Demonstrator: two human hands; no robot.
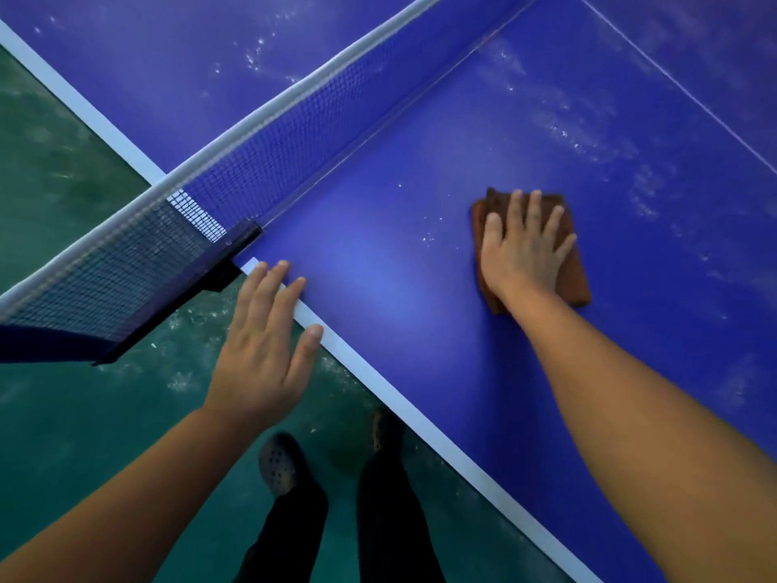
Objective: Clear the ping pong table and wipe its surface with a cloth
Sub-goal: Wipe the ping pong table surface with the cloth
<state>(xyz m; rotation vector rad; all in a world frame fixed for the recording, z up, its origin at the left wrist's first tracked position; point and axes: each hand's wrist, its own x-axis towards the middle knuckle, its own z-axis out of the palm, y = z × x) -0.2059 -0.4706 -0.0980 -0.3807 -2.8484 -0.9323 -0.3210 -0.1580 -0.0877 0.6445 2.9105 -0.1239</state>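
My left hand [269,334] is lying open, fingertips touching the ping pong table's white edge line [357,363] beside the net clamp [235,250]; leaning could jolt the net. My right hand [521,246] is pressing flat on the folded brown cloth [574,273], directly beneath it; dusty smears beyond my fingers may get missed.

There was one blue ping pong table [378,288], crossed by one net [252,132] that was fixed at the near edge by one dark clamp post [235,246]. One folded brown cloth [576,271] lay on the table. Two bare hands were in view: one left hand [260,347] and one right hand [521,246], each showing five fingers. Below were two dark trouser legs [391,519] and two perforated shoes [279,460] on one green floor [84,414].
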